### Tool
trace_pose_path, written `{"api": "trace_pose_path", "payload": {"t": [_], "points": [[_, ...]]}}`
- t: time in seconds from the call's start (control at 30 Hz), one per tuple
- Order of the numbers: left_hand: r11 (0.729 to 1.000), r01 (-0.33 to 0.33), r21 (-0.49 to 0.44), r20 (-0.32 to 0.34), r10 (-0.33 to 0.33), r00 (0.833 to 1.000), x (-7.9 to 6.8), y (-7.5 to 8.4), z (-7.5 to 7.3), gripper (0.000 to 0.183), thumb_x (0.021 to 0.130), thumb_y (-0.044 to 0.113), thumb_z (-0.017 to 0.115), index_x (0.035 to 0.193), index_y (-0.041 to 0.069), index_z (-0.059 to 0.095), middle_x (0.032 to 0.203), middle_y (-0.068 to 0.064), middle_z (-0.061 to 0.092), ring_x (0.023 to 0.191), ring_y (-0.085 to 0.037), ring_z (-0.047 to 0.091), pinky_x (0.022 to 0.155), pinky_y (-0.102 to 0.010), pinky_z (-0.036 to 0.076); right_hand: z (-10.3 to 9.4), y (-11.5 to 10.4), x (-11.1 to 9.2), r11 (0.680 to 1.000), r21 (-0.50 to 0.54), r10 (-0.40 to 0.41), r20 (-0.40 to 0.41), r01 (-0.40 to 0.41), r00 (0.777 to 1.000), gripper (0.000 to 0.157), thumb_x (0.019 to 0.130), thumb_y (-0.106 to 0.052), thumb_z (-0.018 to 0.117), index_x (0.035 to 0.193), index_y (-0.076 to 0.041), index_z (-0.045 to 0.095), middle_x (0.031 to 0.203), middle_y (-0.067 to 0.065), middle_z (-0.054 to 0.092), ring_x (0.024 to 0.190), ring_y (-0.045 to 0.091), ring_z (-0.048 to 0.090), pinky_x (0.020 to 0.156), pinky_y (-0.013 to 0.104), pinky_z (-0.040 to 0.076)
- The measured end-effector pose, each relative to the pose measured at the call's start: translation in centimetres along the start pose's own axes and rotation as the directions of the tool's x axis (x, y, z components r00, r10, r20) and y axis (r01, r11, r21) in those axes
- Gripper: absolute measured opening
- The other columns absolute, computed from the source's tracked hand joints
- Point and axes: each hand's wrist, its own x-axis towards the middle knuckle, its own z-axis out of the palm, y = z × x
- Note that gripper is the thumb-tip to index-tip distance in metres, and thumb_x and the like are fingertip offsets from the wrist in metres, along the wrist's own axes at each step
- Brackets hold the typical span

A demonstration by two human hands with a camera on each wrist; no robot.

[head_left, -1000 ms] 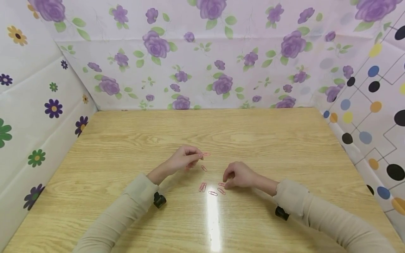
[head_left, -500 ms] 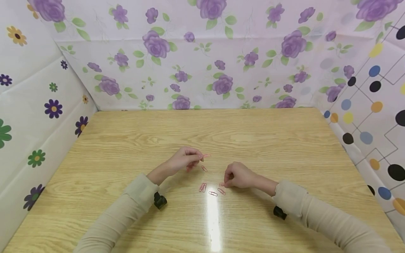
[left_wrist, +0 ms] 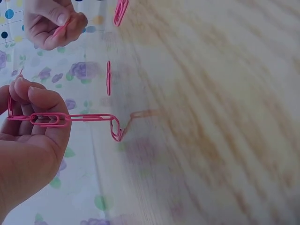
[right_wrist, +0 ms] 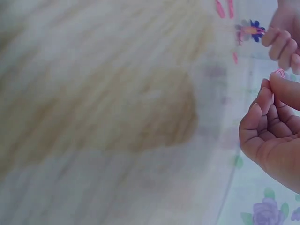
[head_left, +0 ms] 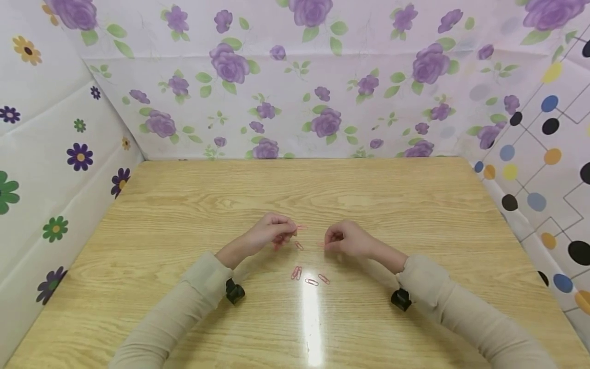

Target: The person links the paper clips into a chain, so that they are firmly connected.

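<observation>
Pinched in my left hand (head_left: pixel 272 231) is a chain of linked pink paper clips (left_wrist: pixel 89 117). In the left wrist view it runs along the fingers and its end bends at the tabletop; one clip of it sticks out past the fingertips toward the right. My right hand (head_left: pixel 351 240) pinches a single pink paper clip (right_wrist: pixel 280 72) between thumb and fingertips, mostly covered by them. The two hands face each other with a small gap. One loose paper clip (head_left: pixel 299 245) lies just below the left fingertips.
Nearer to me on the wooden table (head_left: pixel 396 189) lie a pair of pink clips (head_left: pixel 296 272) side by side, another clip (head_left: pixel 311 282) and a slanted clip (head_left: pixel 324 279). Patterned sheets (head_left: pixel 295 102) close in the back and sides. A black camera (head_left: pixel 234 292) sits under the left wrist.
My right hand has picked up a paper clip from the right of the loose ones and moved it away from me, level with the left hand. The left hand has barely moved.
</observation>
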Motion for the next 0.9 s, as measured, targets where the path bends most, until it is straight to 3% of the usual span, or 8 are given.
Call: {"api": "trace_pose_path", "payload": {"t": [0.2, 0.33, 0.57, 0.9], "points": [[1.000, -0.001, -0.004, -0.010, 0.001, 1.000, 0.1, 0.0, 0.1, 0.031, 0.092, 0.010, 0.049, 0.090, -0.021, 0.050, 0.060, -0.003, 0.048, 0.050, -0.013, 0.040, 0.045, -0.027, 0.034, -0.5, -0.8, 0.5, 1.000, 0.009, 0.000, -0.084, 0.001, 0.996, 0.004, 0.081, -0.003, 0.066, 0.078, -0.003, 0.063, 0.073, 0.000, 0.060, 0.064, 0.011, 0.050, 0.060, 0.026, 0.043], [1.000, 0.011, -0.009, -0.023, -0.011, 1.000, 0.2, 0.2, 0.2, 0.027, 0.092, 0.010, 0.048, 0.083, -0.014, 0.052, 0.059, -0.004, 0.047, 0.051, -0.015, 0.041, 0.043, -0.028, 0.035, -0.6, -1.2, 0.8, 0.999, 0.054, 0.002, -0.128, 0.005, 0.992, 0.004, 0.081, -0.003, 0.066, 0.079, -0.002, 0.063, 0.071, 0.002, 0.059, 0.060, 0.011, 0.047, 0.054, 0.024, 0.040], [0.998, 0.048, -0.035, -0.030, -0.049, 0.998, 0.5, 0.2, 0.3, 0.023, 0.093, 0.008, 0.047, 0.075, 0.000, 0.058, 0.059, -0.005, 0.047, 0.051, -0.015, 0.040, 0.043, -0.027, 0.034, -0.6, -1.9, 1.4, 0.994, 0.106, 0.020, -0.159, -0.003, 0.987, 0.006, 0.082, -0.005, 0.066, 0.083, 0.000, 0.064, 0.075, 0.005, 0.060, 0.063, 0.014, 0.047, 0.055, 0.024, 0.039], [0.999, 0.025, -0.032, -0.002, -0.025, 1.000, 0.7, 0.1, 0.2, 0.026, 0.095, 0.007, 0.043, 0.072, 0.003, 0.056, 0.060, -0.005, 0.046, 0.051, -0.016, 0.041, 0.043, -0.027, 0.031, -0.2, -2.5, 2.3, 0.991, 0.113, -0.040, -0.209, 0.065, 0.977, 0.005, 0.081, -0.003, 0.066, 0.080, 0.001, 0.064, 0.072, 0.004, 0.061, 0.061, 0.013, 0.050, 0.054, 0.022, 0.041]]}}
